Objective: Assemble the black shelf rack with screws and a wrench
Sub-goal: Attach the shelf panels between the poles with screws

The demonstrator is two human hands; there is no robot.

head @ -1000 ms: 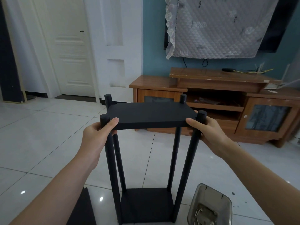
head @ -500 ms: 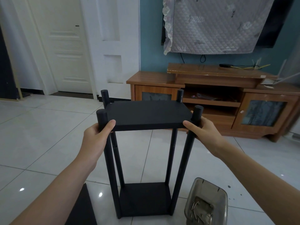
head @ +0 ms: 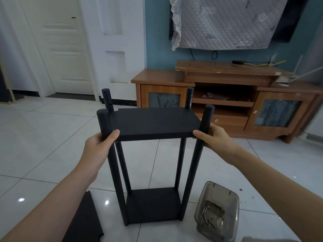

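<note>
Upper board (head: 153, 123) has slid further down the four posts since a second ago, so more of the post tops stands proud of it.

Left hand (head: 100, 145) pinches the 7 o'clock corner, thumb on top, fingers curled behind the near-left post (head: 111, 172). Right hand (head: 213, 137) does the same at the 5 o'clock corner by the near-right post (head: 197, 163). The rack stands upright on the tile floor (head: 43, 145), with the bottom board (head: 153, 205) already sitting between the posts.

My read is that the step is seating the board at its fixing height.
- Lower both sides evenly, because a skewed board will likely bind on the posts.
- Stop where the board edge meets the post holes; one shows on the far-left post (head: 120, 150).
- Hold it level before any screw goes in.

Clear tub (head: 233, 215) sits at 4 o'clock of the rack base and holds loose screws (head: 208, 215). I can't tell whether the wrench is in there. A spare black panel (head: 83, 220) lies on the floor at 7 o'clock.
</note>
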